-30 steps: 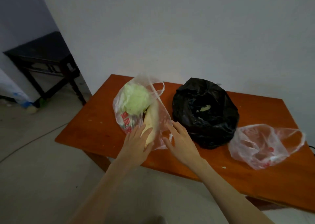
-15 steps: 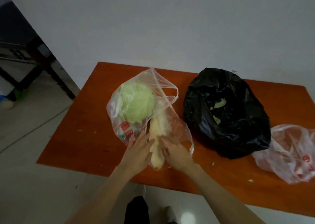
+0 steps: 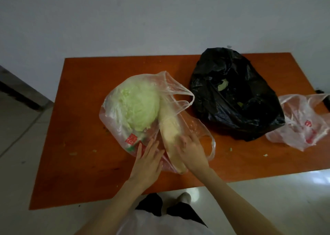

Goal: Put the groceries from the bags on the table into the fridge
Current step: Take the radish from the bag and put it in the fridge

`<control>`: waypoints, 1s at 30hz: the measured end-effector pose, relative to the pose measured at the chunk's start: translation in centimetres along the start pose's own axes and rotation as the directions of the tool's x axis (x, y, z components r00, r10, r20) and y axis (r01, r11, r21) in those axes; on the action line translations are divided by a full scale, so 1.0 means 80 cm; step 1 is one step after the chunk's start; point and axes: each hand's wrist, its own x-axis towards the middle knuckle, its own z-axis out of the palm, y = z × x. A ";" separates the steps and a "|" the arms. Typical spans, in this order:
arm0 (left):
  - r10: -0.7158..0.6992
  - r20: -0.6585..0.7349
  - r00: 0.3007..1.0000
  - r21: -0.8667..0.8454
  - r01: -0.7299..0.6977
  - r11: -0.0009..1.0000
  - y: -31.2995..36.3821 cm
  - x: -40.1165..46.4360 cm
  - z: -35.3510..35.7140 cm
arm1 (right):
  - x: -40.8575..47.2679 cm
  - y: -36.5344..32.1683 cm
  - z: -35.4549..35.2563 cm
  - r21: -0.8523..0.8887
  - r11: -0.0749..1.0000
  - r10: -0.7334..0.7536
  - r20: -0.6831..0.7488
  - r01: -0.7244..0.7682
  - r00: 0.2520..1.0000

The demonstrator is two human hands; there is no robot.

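Gripping the pale radish (image 3: pixel 169 133) near its lower end, the right hand (image 3: pixel 192 152) curls over it inside the clear bag (image 3: pixel 180 91). Left of the radish, the left hand (image 3: pixel 148 165) lies flat, fingers straight, on the plastic below the cabbage (image 3: pixel 139 108).

**Orange worktop with three bags**

The orange worktop (image 3: pixel 85 95) stands against a pale wall. On it lie a clear bag (image 3: pixel 125 109) at the middle, a black bag (image 3: pixel 250 113) to its right, and a second clear bag (image 3: pixel 303 127) near the right edge. Small green scraps (image 3: pixel 265 155) dot the surface.
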 end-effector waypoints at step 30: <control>0.024 0.267 0.963 0.060 -0.042 0.997 -0.015 0.010 -0.001 | -0.020 -0.041 -0.091 0.489 0.779 0.380 0.128 -0.392 0.916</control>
